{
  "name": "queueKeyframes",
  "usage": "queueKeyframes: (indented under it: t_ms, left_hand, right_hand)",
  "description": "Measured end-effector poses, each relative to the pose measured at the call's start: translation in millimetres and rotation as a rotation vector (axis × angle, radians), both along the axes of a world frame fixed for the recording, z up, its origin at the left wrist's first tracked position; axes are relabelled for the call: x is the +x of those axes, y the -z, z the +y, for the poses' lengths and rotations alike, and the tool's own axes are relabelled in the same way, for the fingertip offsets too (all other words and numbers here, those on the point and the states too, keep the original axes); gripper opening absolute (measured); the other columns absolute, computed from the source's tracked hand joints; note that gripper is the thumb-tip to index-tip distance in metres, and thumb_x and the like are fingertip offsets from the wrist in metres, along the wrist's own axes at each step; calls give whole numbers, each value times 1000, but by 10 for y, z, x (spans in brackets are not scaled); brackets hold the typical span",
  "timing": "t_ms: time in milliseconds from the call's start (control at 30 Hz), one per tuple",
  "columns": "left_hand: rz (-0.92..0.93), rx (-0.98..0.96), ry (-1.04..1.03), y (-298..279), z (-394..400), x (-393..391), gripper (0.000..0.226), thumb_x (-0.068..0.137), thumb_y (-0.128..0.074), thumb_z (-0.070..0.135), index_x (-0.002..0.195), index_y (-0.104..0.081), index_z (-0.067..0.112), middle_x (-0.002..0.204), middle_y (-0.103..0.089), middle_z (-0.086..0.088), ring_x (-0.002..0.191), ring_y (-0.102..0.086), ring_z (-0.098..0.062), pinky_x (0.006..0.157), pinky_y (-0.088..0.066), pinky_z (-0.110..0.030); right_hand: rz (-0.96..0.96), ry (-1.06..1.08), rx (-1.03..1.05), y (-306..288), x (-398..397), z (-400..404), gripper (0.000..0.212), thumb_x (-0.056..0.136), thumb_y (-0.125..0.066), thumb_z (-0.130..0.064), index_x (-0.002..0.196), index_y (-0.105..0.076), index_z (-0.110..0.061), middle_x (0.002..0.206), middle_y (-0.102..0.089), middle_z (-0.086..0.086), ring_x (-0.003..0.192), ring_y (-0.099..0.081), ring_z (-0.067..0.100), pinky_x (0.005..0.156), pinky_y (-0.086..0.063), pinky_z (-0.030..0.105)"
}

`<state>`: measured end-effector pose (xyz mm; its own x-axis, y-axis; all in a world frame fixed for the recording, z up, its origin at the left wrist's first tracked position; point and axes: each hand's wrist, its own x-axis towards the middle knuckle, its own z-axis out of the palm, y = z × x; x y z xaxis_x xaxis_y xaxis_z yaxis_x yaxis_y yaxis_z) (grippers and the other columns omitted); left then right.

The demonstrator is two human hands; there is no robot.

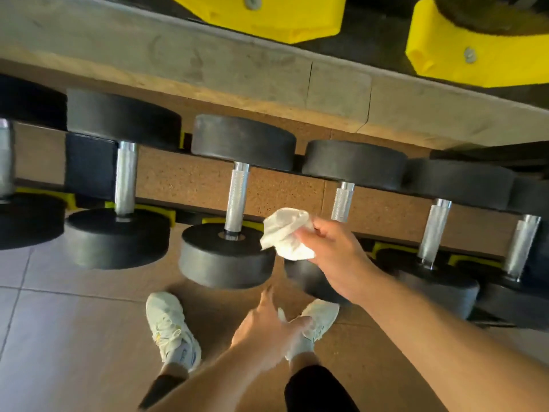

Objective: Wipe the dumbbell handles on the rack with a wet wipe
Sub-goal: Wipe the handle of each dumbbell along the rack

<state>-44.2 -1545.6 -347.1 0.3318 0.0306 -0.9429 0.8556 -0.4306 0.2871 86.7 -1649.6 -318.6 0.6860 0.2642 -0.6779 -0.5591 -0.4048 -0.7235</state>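
A row of black dumbbells with silver knurled handles lies on the lower rack. My right hand (332,254) holds a crumpled white wet wipe (286,237) above the near head of one dumbbell, between the handle (237,197) on its left and the handle (343,202) just behind it. The wipe touches neither handle. My left hand (267,331) hangs lower, over my feet, fingers apart and blurred, holding nothing. More handles (126,176) (434,230) stand to either side.
Yellow cradles (463,55) of an upper rack tier sit overhead at the top. A wooden beam (208,69) runs across behind the dumbbells. My two pale sneakers (169,325) stand on the tiled floor just in front of the rack.
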Motion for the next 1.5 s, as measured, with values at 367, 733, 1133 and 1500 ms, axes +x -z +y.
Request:
queueKeyframes:
  t_ms: [367, 733, 1133, 1500]
  left_hand:
    - [-164, -55, -789, -494, 1746, -95, 97, 42, -63, 96, 118, -63, 37, 88, -56, -14, 79, -59, -29, 76, -55, -44]
    - [-292, 20, -636, -408, 2213, 215, 33, 92, -63, 53, 79, -74, 25, 73, -72, 7, 69, -70, -11, 56, -53, -24]
    - [78, 86, -94, -82, 1681, 335, 145, 58, -74, 83, 162, 5, 19, 159, -38, -8, 138, -46, -31, 97, -45, -38]
    - [173, 177, -27, 93, 1229, 495, 155, 65, -70, 82, 148, 33, 1, 148, -49, -12, 130, -52, -35, 105, -47, -47]
  right_hand:
    - [318, 296, 174, -179, -522, 1561, 22, 84, -73, -19, 106, -74, -22, 109, -73, 3, 107, -67, 24, 92, -56, 44]
    - [361, 133, 65, -305, -585, 1923, 36, 85, -67, -47, 109, -74, -21, 101, -74, 8, 95, -72, 25, 87, -58, 41]
    - [-1013, -1089, -578, 414, 425, 1451, 59, 75, -67, 4, 129, -64, -20, 131, -64, 3, 132, -52, 23, 111, -42, 43]
    - [-927, -1321, -643, 626, 706, 1270, 46, 96, -44, -9, 141, -51, -19, 155, -38, 6, 148, -26, 25, 120, -25, 43]
